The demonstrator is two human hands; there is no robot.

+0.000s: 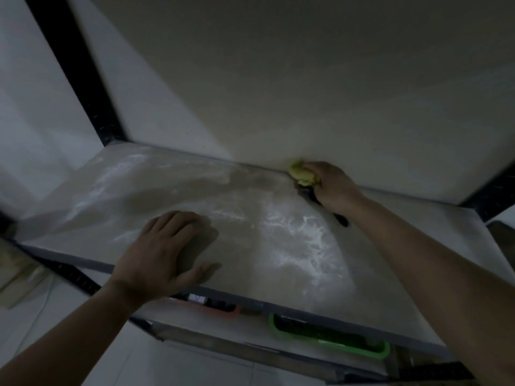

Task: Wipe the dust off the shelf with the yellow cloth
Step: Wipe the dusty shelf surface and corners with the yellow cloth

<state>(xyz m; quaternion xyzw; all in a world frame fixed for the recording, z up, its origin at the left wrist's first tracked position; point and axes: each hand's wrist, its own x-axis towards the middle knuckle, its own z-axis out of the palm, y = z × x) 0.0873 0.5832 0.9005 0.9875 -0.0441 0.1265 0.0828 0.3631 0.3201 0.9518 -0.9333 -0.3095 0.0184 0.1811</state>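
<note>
The shelf [250, 246] is a pale board in a black metal frame, streaked with white dust across its middle and left. My right hand [331, 185] grips the bunched yellow cloth [302, 174] and presses it against the shelf's back edge where the board meets the wall. My left hand [167, 246] lies flat on the shelf near its front edge, with fingers spread and nothing held.
Black frame posts rise at the back left [75, 73] and back right [490, 190]. On the lower shelf sit a green tray [328, 335] and an orange tray [211, 307]. A white wall [306, 79] stands behind the shelf.
</note>
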